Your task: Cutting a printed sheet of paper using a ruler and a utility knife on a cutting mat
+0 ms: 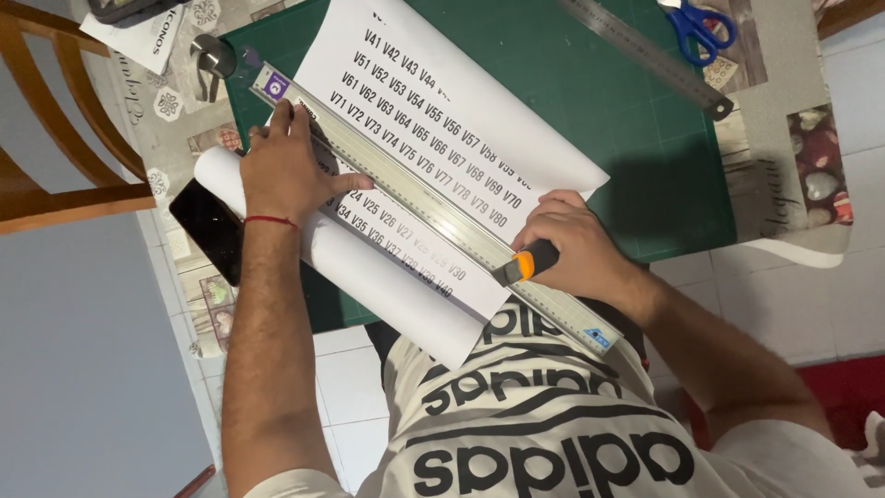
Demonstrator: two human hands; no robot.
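A white printed sheet (461, 101) lies on a green cutting mat (590, 92). A long metal cutting ruler (433, 207) runs diagonally across the sheet. My left hand (286, 166) presses flat on the ruler's upper end, fingers spread, a red thread on the wrist. My right hand (567, 244) grips a utility knife (527, 264) with a black and orange handle, its tip against the ruler's edge near the sheet's lower end.
A second steel ruler (645, 51) and blue-handled scissors (701, 26) lie at the mat's far side. A black phone (207, 226) rests left of the sheet. A wooden chair (55, 138) stands to the left. The table edge is close to my body.
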